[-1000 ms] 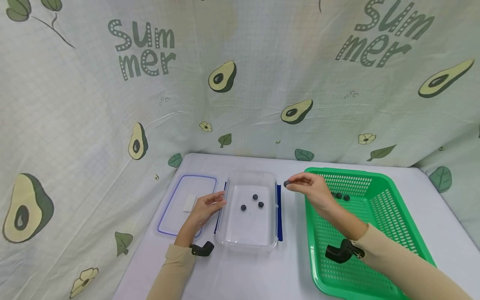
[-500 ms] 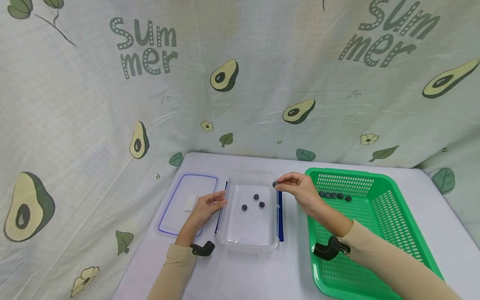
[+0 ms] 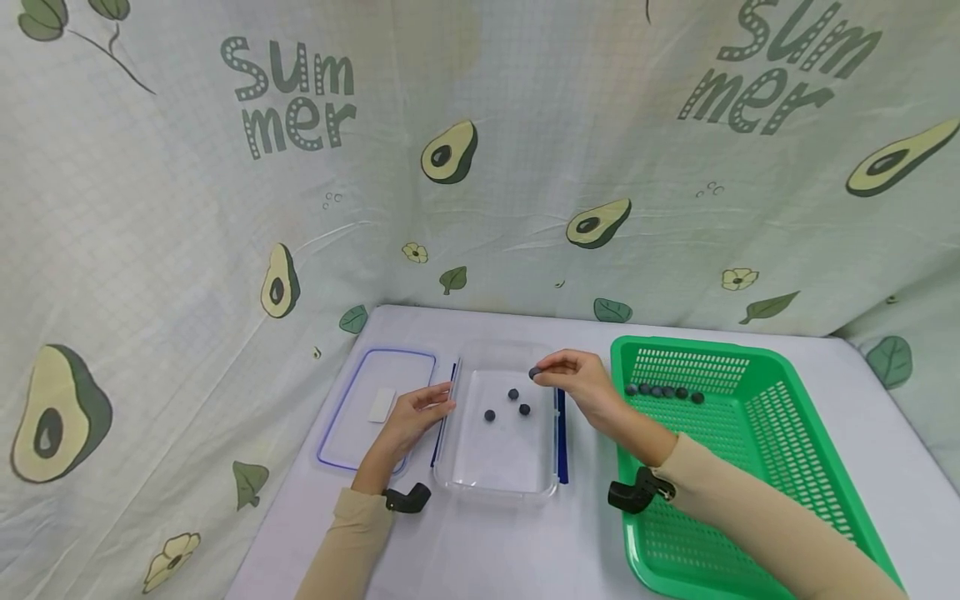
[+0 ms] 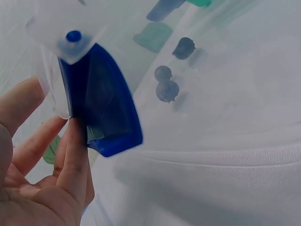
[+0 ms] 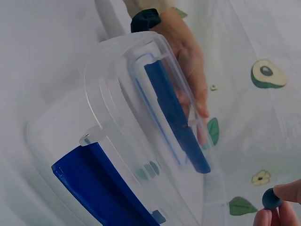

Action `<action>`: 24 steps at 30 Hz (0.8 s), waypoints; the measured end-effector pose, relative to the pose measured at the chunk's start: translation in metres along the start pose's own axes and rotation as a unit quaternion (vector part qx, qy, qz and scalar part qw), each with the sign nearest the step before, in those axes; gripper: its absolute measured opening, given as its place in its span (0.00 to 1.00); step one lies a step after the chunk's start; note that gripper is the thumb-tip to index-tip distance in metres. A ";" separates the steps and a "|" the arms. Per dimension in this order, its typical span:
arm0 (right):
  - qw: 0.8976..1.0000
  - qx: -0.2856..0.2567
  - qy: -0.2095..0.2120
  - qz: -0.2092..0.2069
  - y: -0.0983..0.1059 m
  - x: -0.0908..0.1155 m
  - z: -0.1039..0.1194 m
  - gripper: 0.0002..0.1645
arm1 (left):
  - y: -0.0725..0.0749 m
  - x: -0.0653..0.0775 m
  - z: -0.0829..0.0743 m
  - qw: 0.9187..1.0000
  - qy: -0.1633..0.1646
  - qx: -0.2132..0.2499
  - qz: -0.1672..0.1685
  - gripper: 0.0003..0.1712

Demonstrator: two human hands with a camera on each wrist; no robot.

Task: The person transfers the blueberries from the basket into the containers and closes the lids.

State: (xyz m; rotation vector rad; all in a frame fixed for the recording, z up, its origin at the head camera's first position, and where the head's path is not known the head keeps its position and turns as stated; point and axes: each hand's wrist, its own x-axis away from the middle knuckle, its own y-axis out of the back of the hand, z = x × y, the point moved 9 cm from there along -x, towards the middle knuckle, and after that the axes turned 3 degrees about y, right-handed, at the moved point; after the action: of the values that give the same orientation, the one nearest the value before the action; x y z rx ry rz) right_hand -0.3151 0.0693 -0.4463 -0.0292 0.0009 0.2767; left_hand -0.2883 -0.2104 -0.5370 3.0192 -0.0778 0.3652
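Note:
My right hand (image 3: 581, 385) pinches a dark blueberry (image 3: 535, 373) between thumb and fingertips, over the far right part of a clear plastic container (image 3: 495, 467). That same berry shows at the lower right of the right wrist view, in the fingertips. Inside the container lie 3 loose blueberries (image 3: 524, 409). My left hand (image 3: 408, 418) rests against the container's left side, fingers mostly straight. In the left wrist view its fingertips touch beside a blue side latch (image 4: 113, 108), which hangs unfastened. A second blue latch (image 3: 562, 442) hangs on the right side.
A green perforated basket (image 3: 632, 525) stands on the right, with several blueberries (image 3: 681, 392) lined up near its far wall. A clear lid with a blue seal (image 3: 352, 433) lies left of the container, a white label (image 3: 382, 406) on it. A printed curtain (image 3: 510, 208) hangs behind the table.
My right hand has moved left with the blueberry, from the gap beside the basket to above the container. More berries in the basket are uncovered. The left hand stays put.

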 end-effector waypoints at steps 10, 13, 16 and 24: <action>0.999 0.046 -0.023 0.001 -0.013 -0.004 -0.013 0.15 | 0.001 0.001 0.001 1.000 0.000 0.004 -0.005 0.29; 0.998 0.049 -0.028 -0.003 -0.015 -0.005 -0.018 0.14 | 0.001 0.000 0.002 1.000 -0.004 0.009 -0.005 0.29; 0.998 0.054 -0.030 -0.003 -0.017 -0.006 -0.022 0.15 | -0.002 0.006 -0.006 1.000 -0.005 0.005 0.000 0.28; 0.997 0.077 -0.024 0.004 -0.019 -0.010 -0.025 0.18 | -0.002 0.006 -0.009 1.000 0.008 -0.015 0.012 0.29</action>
State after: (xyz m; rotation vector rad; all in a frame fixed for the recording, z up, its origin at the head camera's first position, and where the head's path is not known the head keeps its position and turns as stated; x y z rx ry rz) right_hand -0.3196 0.0473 -0.4708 0.1300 -0.0257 0.2844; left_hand -0.2840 -0.2082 -0.5269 2.9886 -0.1169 0.3870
